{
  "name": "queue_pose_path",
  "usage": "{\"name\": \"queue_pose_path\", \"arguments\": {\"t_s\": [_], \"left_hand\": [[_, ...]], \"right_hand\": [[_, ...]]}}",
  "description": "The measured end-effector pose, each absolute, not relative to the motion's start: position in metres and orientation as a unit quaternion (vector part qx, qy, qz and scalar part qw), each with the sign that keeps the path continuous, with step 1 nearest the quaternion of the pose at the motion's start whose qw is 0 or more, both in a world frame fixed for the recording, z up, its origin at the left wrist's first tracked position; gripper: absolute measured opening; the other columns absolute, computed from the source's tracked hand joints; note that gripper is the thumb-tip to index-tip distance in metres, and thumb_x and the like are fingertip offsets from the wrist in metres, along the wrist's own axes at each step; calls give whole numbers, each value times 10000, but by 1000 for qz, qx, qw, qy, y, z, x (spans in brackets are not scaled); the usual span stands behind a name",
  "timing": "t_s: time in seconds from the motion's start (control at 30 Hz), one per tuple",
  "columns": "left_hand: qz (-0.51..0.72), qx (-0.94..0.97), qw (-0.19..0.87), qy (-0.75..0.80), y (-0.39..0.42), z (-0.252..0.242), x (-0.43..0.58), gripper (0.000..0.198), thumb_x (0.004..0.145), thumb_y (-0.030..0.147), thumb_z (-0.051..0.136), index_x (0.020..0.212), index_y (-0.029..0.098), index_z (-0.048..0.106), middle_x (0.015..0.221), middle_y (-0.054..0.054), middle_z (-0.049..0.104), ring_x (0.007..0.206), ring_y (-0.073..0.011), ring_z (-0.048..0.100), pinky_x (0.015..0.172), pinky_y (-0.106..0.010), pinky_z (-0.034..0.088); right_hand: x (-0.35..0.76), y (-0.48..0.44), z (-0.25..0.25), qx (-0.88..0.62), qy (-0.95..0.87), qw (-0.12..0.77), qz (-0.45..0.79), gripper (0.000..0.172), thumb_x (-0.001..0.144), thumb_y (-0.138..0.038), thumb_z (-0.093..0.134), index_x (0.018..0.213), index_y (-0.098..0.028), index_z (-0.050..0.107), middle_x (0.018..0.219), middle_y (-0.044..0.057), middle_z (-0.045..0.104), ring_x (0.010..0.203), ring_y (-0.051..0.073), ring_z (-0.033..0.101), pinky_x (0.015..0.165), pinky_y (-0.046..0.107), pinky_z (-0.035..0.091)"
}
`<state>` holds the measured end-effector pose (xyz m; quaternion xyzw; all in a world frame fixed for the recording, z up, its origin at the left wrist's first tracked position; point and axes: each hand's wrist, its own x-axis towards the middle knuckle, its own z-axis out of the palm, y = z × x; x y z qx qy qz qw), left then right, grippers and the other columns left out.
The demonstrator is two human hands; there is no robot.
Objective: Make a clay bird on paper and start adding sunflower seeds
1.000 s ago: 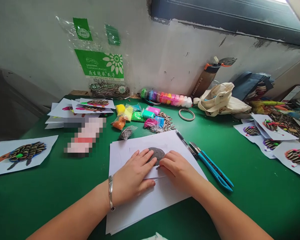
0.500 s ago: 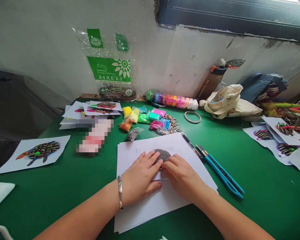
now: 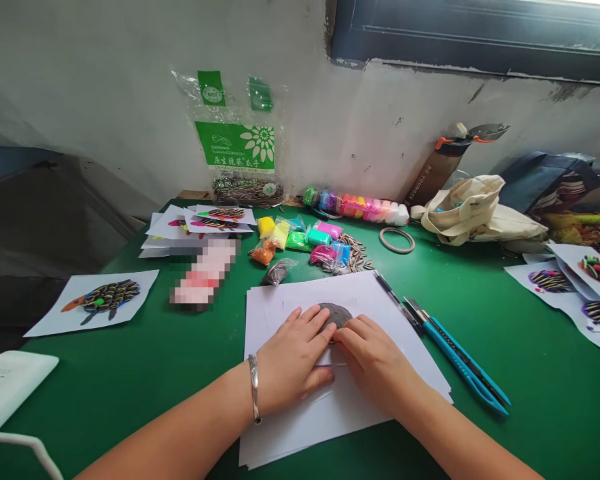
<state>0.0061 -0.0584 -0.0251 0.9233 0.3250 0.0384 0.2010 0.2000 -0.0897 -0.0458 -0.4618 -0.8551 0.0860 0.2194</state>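
Note:
A flat grey lump of clay (image 3: 336, 312) lies on a stack of white paper (image 3: 300, 427) in the middle of the green table (image 3: 130, 373). My left hand (image 3: 293, 360), with a silver bracelet at the wrist, lies flat with fingers stretched out, the fingertips pressing on the clay's left edge. My right hand (image 3: 375, 360) rests beside it, fingers bent together, tips touching the clay's near edge. Both hands cover most of the clay.
Blue utility knives (image 3: 460, 363) and a pen lie right of the paper. Small bags of coloured clay (image 3: 305, 237) and sunflower seeds (image 3: 357, 257) sit behind it. Finished seed pictures (image 3: 103, 297) lie left and right. A tape ring (image 3: 397, 240), cloth bag (image 3: 473, 207) and bottle stand at the back.
The view has shifted left and down, so everything sits further right. My hands stay on the clay; the fingertips have drawn closer together over it.

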Motion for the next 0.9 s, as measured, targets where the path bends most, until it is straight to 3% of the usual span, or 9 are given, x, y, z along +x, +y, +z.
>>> {"name": "queue_pose_path", "arguments": {"t_s": [0.3, 0.6, 0.9], "left_hand": [[53, 917, 216, 331, -61, -25, 6, 623, 894, 401, 573, 1427, 131, 394, 1522, -172, 341, 1431, -318, 250, 1160, -543, 235], [29, 906, 237, 350, -64, -21, 10, 708, 827, 296, 660, 1439, 91, 368, 1547, -208, 255, 1441, -335, 191, 1160, -541, 243], [61, 909, 218, 350, -65, -25, 10, 672, 817, 342, 689, 1379, 62, 448, 1499, -225, 358, 1420, -362, 253, 1152, -538, 282]], "right_hand": [[199, -90, -49, -454, -858, 231, 60, 235, 917, -61, 392, 837, -189, 572, 747, 53, 566, 693, 193, 483, 629, 318, 426], [200, -94, -50, -445, -859, 242, 70, 204, 924, -63, 388, 942, -170, 560, 824, 82, 576, 744, 211, 532, 630, 335, 455], [205, -97, -57, -457, -852, 239, 96, 178, 952, -96, 377, 990, -190, 524, 833, 65, 586, 733, 195, 564, 619, 308, 469]]}}
